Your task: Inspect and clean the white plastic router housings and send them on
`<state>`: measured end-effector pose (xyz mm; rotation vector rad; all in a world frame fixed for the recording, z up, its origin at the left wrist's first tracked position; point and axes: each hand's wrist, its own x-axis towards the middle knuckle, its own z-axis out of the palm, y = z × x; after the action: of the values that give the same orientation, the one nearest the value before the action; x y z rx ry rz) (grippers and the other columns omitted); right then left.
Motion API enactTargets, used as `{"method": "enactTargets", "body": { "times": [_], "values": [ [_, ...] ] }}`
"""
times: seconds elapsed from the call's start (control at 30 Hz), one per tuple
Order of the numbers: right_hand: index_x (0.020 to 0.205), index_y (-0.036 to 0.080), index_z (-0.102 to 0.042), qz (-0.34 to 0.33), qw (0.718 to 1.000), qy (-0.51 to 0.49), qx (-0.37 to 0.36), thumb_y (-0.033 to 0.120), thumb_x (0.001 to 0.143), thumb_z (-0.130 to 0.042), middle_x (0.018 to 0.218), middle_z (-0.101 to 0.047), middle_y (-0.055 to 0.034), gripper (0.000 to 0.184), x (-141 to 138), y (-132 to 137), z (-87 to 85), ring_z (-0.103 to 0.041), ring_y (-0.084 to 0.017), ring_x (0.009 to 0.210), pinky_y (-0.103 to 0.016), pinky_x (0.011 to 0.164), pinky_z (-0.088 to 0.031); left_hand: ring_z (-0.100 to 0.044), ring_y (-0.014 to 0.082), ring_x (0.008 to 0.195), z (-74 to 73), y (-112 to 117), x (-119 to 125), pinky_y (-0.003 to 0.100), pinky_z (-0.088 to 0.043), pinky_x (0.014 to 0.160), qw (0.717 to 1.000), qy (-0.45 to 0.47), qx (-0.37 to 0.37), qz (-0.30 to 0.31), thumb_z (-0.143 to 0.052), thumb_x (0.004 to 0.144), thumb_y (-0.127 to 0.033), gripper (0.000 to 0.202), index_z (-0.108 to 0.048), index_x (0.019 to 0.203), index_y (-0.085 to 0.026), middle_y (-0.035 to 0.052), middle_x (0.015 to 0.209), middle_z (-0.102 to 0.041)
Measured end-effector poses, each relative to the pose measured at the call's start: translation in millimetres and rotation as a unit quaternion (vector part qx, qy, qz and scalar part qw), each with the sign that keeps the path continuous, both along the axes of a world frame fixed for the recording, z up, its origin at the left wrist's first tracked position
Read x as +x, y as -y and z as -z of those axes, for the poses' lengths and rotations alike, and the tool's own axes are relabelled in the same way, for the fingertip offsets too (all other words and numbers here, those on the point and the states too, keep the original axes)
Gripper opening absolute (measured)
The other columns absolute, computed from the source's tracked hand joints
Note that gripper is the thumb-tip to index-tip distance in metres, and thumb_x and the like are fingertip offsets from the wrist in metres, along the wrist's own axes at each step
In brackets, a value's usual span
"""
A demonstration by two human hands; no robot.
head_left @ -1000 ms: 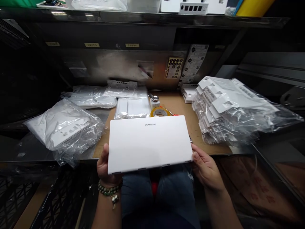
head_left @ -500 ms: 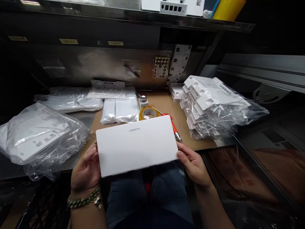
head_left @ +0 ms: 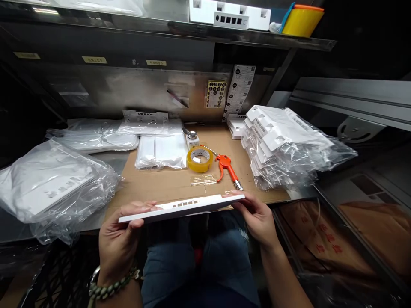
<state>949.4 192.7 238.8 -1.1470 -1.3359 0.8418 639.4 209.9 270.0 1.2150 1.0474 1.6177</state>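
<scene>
A white plastic router cover [head_left: 186,207] is held up edge-on above the front edge of the bench, its row of rectangular port cutouts facing up and away. My left hand [head_left: 120,233] grips its left end, thumb below and fingers on top. At the other end my right hand [head_left: 257,218] pinches the cover, with some fingers hidden behind it. Beyond the cover lie an orange air blow gun [head_left: 227,164] and a roll of yellow tape [head_left: 199,159]; neither hand touches them.
Bagged white covers stand in a stack [head_left: 276,137] at right, and another plastic bag of covers [head_left: 61,184] lies at left. Flat clear bags [head_left: 162,149] and a small metal-topped bottle [head_left: 192,139] sit farther back. A metal shelf [head_left: 160,26] overhangs the bench.
The cover has been tilted from showing its broad printed face to nearly edge-on, its port edge now visible. Both hands have kept hold. The tape and blow gun are now uncovered.
</scene>
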Motion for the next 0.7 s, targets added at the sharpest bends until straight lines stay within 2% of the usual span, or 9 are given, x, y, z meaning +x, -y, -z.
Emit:
{"method": "enactTargets", "body": {
  "times": [0.17,0.33,0.47,0.53,0.63,0.7],
  "values": [
    [0.114,0.032,-0.075,0.012,1.0,-0.01,0.013,0.025,0.096,-0.071,0.108,-0.081,-0.0006,0.02,0.5,1.0,3.5,-0.077,-0.023,0.105,-0.038,0.097,-0.063,-0.072,0.0219,0.083,-4.7,-0.2,6.4,0.039,-0.058,0.096,0.999,-0.021,0.047,0.009,-0.081,0.083,-0.046,0.022,-0.079,0.083,-0.025,0.001,0.079,-0.078],
    [0.112,0.031,-0.075,0.022,1.0,0.008,0.014,0.024,0.094,-0.072,0.113,-0.08,-0.0018,0.019,6.7,2.8,12.8,-0.076,-0.025,0.109,-0.039,0.096,-0.064,-0.074,0.023,0.077,-4.3,0.4,8.9,0.042,-0.058,0.093,0.998,-0.026,0.05,0.002,-0.084,0.08,-0.048,0.025,-0.08,0.08,-0.024,0.0049,0.074,-0.078],
    [0.116,0.033,-0.074,0.024,0.999,0.01,0.023,0.022,0.093,-0.073,0.112,-0.08,-0.0006,0.025,6.7,1.9,16.4,-0.077,-0.024,0.106,-0.037,0.094,-0.065,-0.073,0.0227,0.074,-6.8,1.0,8.3,0.043,-0.059,0.093,0.998,-0.02,0.057,0.015,-0.082,0.082,-0.049,0.023,-0.08,0.08,-0.026,0.004,0.074,-0.078],
    [0.117,0.034,-0.074,0.013,0.999,0.006,0.034,0.021,0.094,-0.073,0.111,-0.081,0.0005,0.027,4.2,-1.3,13.2,-0.077,-0.022,0.104,-0.035,0.094,-0.065,-0.074,0.0249,0.08,-11.7,1.1,3.7,0.042,-0.06,0.092,0.998,-0.035,0.042,0.028,-0.085,0.08,-0.045,0.019,-0.082,0.083,-0.026,0.0054,0.078,-0.079],
    [0.115,0.034,-0.076,-0.033,0.998,0.016,0.046,0.025,0.095,-0.072,0.111,-0.081,0.0007,0.022,-0.4,-18.8,-0.5,-0.078,-0.022,0.102,-0.035,0.094,-0.064,-0.076,0.0292,0.09,-18.8,2.7,-9.9,0.038,-0.062,0.087,0.987,-0.132,-0.007,0.088,-0.087,0.078,-0.035,0.016,-0.085,0.09,-0.025,0.0102,0.09,-0.082],
    [0.116,0.032,-0.077,-0.085,0.994,0.047,0.049,0.033,0.099,-0.066,0.112,-0.081,-0.0008,0.02,-4.1,-44.8,-14.3,-0.078,-0.023,0.101,-0.036,0.091,-0.065,-0.077,0.0287,0.086,-19.6,5.3,-20.6,0.035,-0.063,0.081,0.984,-0.164,-0.019,0.067,-0.086,0.078,-0.032,0.013,-0.085,0.089,-0.024,0.01,0.09,-0.082]
  ]
}}
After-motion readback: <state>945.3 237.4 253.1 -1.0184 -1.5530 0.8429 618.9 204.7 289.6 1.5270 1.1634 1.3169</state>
